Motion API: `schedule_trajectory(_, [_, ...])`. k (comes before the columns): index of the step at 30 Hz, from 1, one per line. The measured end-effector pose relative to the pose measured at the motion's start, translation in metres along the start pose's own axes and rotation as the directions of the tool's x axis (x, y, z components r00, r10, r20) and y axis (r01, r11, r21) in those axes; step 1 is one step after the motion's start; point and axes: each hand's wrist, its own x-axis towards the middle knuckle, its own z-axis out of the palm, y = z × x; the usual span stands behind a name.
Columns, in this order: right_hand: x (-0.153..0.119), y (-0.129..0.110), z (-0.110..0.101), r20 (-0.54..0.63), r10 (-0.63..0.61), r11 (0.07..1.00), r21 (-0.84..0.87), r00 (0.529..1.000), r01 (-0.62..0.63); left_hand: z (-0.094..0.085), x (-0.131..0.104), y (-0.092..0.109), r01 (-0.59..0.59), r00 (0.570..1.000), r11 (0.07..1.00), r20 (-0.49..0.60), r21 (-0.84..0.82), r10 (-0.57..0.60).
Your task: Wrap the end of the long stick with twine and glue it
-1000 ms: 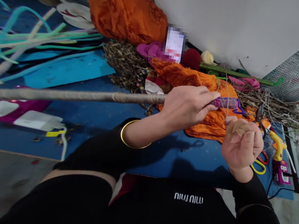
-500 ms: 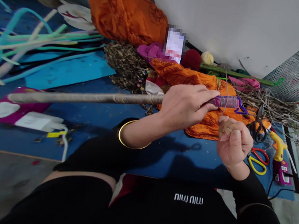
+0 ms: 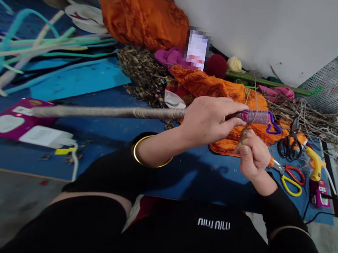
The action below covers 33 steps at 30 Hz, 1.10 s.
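Observation:
My left hand [image 3: 209, 121] is closed around a long grey stick [image 3: 111, 111] near its right end. That end is wrapped in purple material with thin grey thread [image 3: 255, 116] wound over it, and a purple loop [image 3: 273, 123] sticks out at the tip. The stick's far end lies over a magenta packet [image 3: 9, 121] on the left. Just below the wrapped end, my right hand [image 3: 254, 155] is curled shut. A strand of the thread rises past the wrapping; where it enters my right fingers is hard to see.
Red-and-yellow-handled scissors [image 3: 293, 181], black scissors [image 3: 292, 144] and a yellow glue gun [image 3: 317, 164] lie at the right. Orange cloth [image 3: 212, 86] and dried twigs [image 3: 317, 122] lie behind the stick. Pale foam-like strips [image 3: 42, 46] spread across the left of the blue table [image 3: 143, 127].
My right hand has moved left and slightly down under the wrapped end, turning at the wrist. The stick has shifted slightly right; my left hand keeps its grip.

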Motion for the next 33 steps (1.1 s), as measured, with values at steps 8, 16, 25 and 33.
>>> schedule_trajectory(8, [0.003, 0.023, 0.001, 0.139, -0.195, 0.971, -0.112, 0.971, 0.211, -0.002, 0.005, 0.001, 0.111, 0.992, 0.985, 0.070, -0.134, -0.103])
schedule_trajectory(16, [-0.002, 0.027, 0.006, 0.131, -0.188, 0.974, -0.100, 0.973, 0.201, 0.003, 0.004, -0.004, 0.070, 0.997, 0.996, 0.038, -0.049, -0.068])
schedule_trajectory(25, [-0.005, 0.023, 0.010, 0.116, -0.225, 0.970, -0.064, 0.968, 0.233, 0.010, 0.007, -0.010, 0.019, 0.998, 0.982, -0.057, 0.187, -0.009])
schedule_trajectory(33, [0.010, 0.013, -0.015, 0.173, -0.268, 0.940, -0.169, 0.948, 0.296, -0.008, 0.010, -0.025, 0.060, 0.983, 0.954, -0.184, 0.293, -0.005])
